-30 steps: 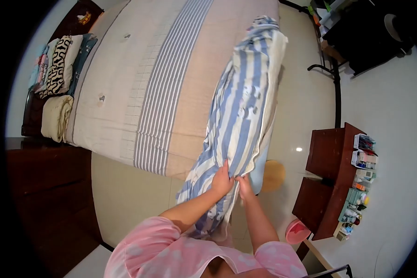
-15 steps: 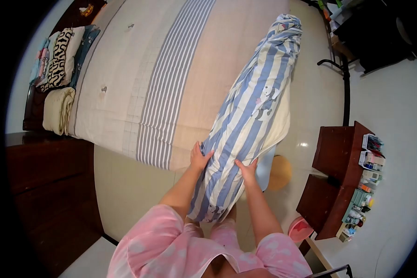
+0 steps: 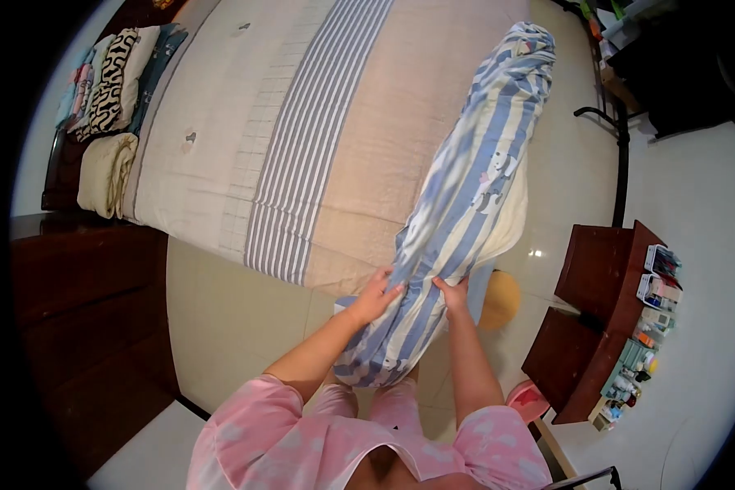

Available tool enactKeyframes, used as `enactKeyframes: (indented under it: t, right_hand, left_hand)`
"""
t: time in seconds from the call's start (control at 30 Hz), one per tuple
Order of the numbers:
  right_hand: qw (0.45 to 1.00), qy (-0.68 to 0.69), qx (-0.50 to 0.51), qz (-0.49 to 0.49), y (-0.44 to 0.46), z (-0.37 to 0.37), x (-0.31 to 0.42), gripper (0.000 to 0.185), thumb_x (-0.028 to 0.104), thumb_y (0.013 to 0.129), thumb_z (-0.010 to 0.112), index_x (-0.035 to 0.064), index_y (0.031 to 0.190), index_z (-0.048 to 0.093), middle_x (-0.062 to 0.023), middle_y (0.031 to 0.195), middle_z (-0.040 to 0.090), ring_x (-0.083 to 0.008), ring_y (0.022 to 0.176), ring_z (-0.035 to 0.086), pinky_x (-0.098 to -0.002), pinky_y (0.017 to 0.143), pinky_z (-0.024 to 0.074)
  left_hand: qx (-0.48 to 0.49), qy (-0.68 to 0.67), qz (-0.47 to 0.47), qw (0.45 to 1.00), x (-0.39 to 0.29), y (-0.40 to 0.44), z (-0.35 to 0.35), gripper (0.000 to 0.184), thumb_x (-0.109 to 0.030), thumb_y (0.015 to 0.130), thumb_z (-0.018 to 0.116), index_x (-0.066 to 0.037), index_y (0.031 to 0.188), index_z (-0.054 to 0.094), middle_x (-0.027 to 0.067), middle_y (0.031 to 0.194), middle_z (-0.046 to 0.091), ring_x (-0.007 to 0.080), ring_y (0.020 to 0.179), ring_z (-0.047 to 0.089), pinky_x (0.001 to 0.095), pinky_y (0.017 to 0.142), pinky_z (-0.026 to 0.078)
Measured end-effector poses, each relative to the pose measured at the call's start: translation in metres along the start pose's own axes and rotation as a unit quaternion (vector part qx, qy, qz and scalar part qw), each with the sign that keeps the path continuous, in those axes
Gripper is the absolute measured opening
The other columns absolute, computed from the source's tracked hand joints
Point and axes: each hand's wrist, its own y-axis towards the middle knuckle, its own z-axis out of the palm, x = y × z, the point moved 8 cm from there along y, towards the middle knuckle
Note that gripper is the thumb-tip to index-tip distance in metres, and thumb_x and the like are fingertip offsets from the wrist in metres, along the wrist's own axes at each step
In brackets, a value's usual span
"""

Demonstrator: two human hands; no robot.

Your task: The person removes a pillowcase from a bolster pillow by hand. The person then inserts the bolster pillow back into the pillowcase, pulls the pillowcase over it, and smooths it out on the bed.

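A long bundle of blue-and-white striped quilt point(image 3: 465, 180) with panda prints lies lengthwise along the bed's right edge, its near end hanging in front of my legs. My left hand point(image 3: 374, 296) grips the bundle's left side, fingers pressed into the fabric. On the right side, my right hand point(image 3: 452, 296) holds the cloth near its pale edge, thumb on top and the other fingers partly hidden. Beneath and left of the quilt is the bed point(image 3: 359, 188), with a beige cover and a grey striped band.
Folded pillows point(image 3: 110, 82) and a cream blanket point(image 3: 106, 175) sit at the headboard. A dark wooden cabinet point(image 3: 90, 310) stands at left. To the right are a round stool point(image 3: 500, 300), a dresser point(image 3: 600, 327) with bottles, a pink basin point(image 3: 528, 400) and a black rack point(image 3: 622, 171).
Both hands have shifted from close together to opposite sides of the quilt. The bundle's far end has moved right in view and looks more compact, with its panda prints more visible.
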Motion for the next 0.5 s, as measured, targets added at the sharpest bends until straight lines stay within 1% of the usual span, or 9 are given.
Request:
enactKeyframes:
  t: [0.07, 0.17, 0.23, 0.27, 0.3, 0.33, 0.4, 0.47, 0.5]
  right_hand:
    - [1.0, 0.01, -0.003, -0.006, -0.002, 0.001, 0.003, 0.101, 0.014, 0.058, 0.084, 0.0018, 0.14, 0.027, -0.0166, 0.131, 0.05, -0.0293, 0.115, 0.051, -0.0359, 0.099, 0.039]
    - [1.0, 0.004, 0.003, -0.015, 0.005, -0.001, -0.012, 0.094, 0.013, 0.061, 0.082, 0.0015, 0.138, 0.029, -0.0164, 0.13, 0.05, -0.0295, 0.114, 0.052, -0.0356, 0.097, 0.0405]
    - [1.0, 0.003, 0.019, 0.01, 0.018, -0.003, -0.031, 0.091, 0.013, 0.062, 0.081, 0.0013, 0.137, 0.03, -0.0166, 0.129, 0.051, -0.0295, 0.114, 0.052, -0.0353, 0.095, 0.0413]
    - [1.0, -0.001, 0.024, -0.006, 0.021, -0.003, -0.035, 0.09, 0.012, 0.063, 0.08, 0.0012, 0.137, 0.03, -0.0166, 0.129, 0.051, -0.0298, 0.114, 0.052, -0.0352, 0.095, 0.0416]
    - [0.999, -0.003, 0.028, -0.024, 0.022, -0.004, -0.035, 0.089, 0.012, 0.063, 0.079, 0.0012, 0.137, 0.03, -0.0167, 0.129, 0.051, -0.0301, 0.114, 0.052, -0.035, 0.095, 0.0418]
    - [0.999, -0.005, 0.032, -0.042, 0.021, -0.004, -0.029, 0.088, 0.012, 0.064, 0.078, 0.0012, 0.137, 0.03, -0.0167, 0.128, 0.051, -0.0304, 0.113, 0.052, -0.0349, 0.094, 0.0421]
    - [0.999, -0.016, 0.025, -0.017, 0.012, -0.003, -0.016, 0.09, 0.011, 0.063, 0.078, 0.0011, 0.138, 0.029, -0.0168, 0.129, 0.05, -0.0306, 0.115, 0.051, -0.0355, 0.096, 0.0411]
    - [1.0, -0.006, 0.019, 0.003, 0.005, -0.004, -0.011, 0.091, 0.01, 0.063, 0.077, 0.0011, 0.138, 0.027, -0.0169, 0.13, 0.049, -0.0307, 0.117, 0.049, -0.0361, 0.097, 0.0397]
    - [1.0, 0.009, 0.021, 0.009, 0.004, -0.004, -0.011, 0.092, 0.01, 0.062, 0.077, 0.0012, 0.139, 0.026, -0.0169, 0.131, 0.048, -0.0306, 0.118, 0.049, -0.0364, 0.098, 0.0389]
  left_hand:
    - [0.047, 0.035, 0.035, 0.998, -0.003, -0.003, 0.02, 0.031, -0.023, 0.087, 0.06, 0.0, 0.107, 0.058, 0.0209, 0.124, 0.046, 0.0345, 0.118, 0.044, 0.0403, 0.1, 0.035]
    - [0.053, 0.126, 0.137, 0.981, -0.057, 0.0, 0.04, 0.023, -0.018, 0.081, 0.065, -0.002, 0.096, 0.06, 0.0189, 0.124, 0.047, 0.0383, 0.118, 0.042, 0.0427, 0.102, 0.033]
    - [0.091, 0.102, 0.227, 0.964, -0.099, 0.006, 0.046, 0.019, -0.016, 0.078, 0.067, -0.004, 0.09, 0.06, 0.017, 0.123, 0.048, 0.0382, 0.115, 0.044, 0.0436, 0.099, 0.036]
    - [0.11, 0.089, 0.271, 0.952, -0.113, 0.007, 0.051, 0.017, -0.015, 0.077, 0.069, -0.004, 0.086, 0.06, 0.0161, 0.123, 0.048, 0.0382, 0.114, 0.045, 0.0441, 0.098, 0.037]
    - [0.151, 0.046, 0.235, 0.959, -0.1, 0.006, 0.069, 0.014, -0.015, 0.077, 0.067, -0.006, 0.083, 0.059, 0.014, 0.115, 0.053, 0.0362, 0.106, 0.05, 0.0436, 0.089, 0.042]
    - [0.143, 0.016, 0.188, 0.972, -0.089, 0.013, 0.072, 0.013, -0.015, 0.078, 0.066, -0.006, 0.083, 0.059, 0.0143, 0.111, 0.054, 0.0359, 0.103, 0.051, 0.0428, 0.087, 0.043]
    - [0.128, -0.045, 0.099, 0.986, -0.072, 0.026, 0.074, 0.011, -0.014, 0.079, 0.065, -0.006, 0.082, 0.059, 0.0148, 0.105, 0.056, 0.0352, 0.097, 0.053, 0.0412, 0.082, 0.045]
    - [-0.052, 0.016, 0.123, 0.991, -0.069, 0.041, 0.027, 0.013, -0.015, 0.081, 0.062, -0.005, 0.09, 0.06, 0.0159, 0.102, 0.057, 0.0348, 0.095, 0.054, 0.0387, 0.082, 0.045]
    - [-0.126, 0.019, 0.083, 0.988, -0.058, 0.051, 0.007, 0.016, -0.015, 0.081, 0.062, -0.005, 0.094, 0.06, 0.0161, 0.104, 0.057, 0.0347, 0.098, 0.054, 0.0388, 0.084, 0.045]
